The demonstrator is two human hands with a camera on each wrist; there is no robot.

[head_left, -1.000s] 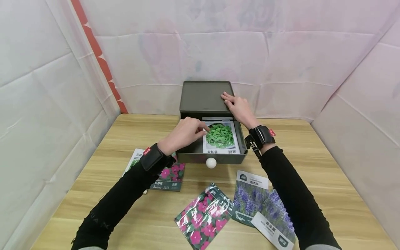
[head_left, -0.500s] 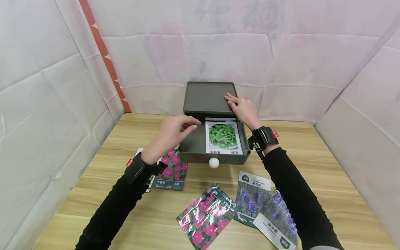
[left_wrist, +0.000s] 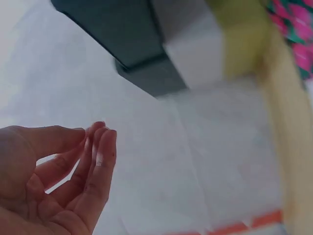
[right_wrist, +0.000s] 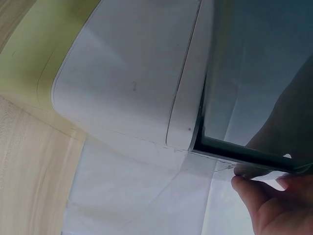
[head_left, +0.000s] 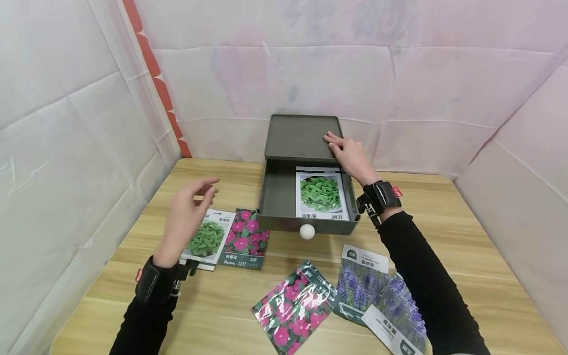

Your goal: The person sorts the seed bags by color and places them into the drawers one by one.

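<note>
Seed packet [head_left: 321, 195] inside drawer [head_left: 275, 197], others [head_left: 293, 308] before.

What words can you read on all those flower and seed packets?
"Beishu": pink-flower packet beside the drawer, bottom strip; the Chinese characters above it are too small to read.
"Beishu": lavender packet, lower left edge, partly cut off.
Green-leaf packet in the drawer: Chinese print, upside down, too small.
Green-leaf packet on the table, clear-wrapped pink packet, front lavender packet, red wristband tags: unreadable.
</note>
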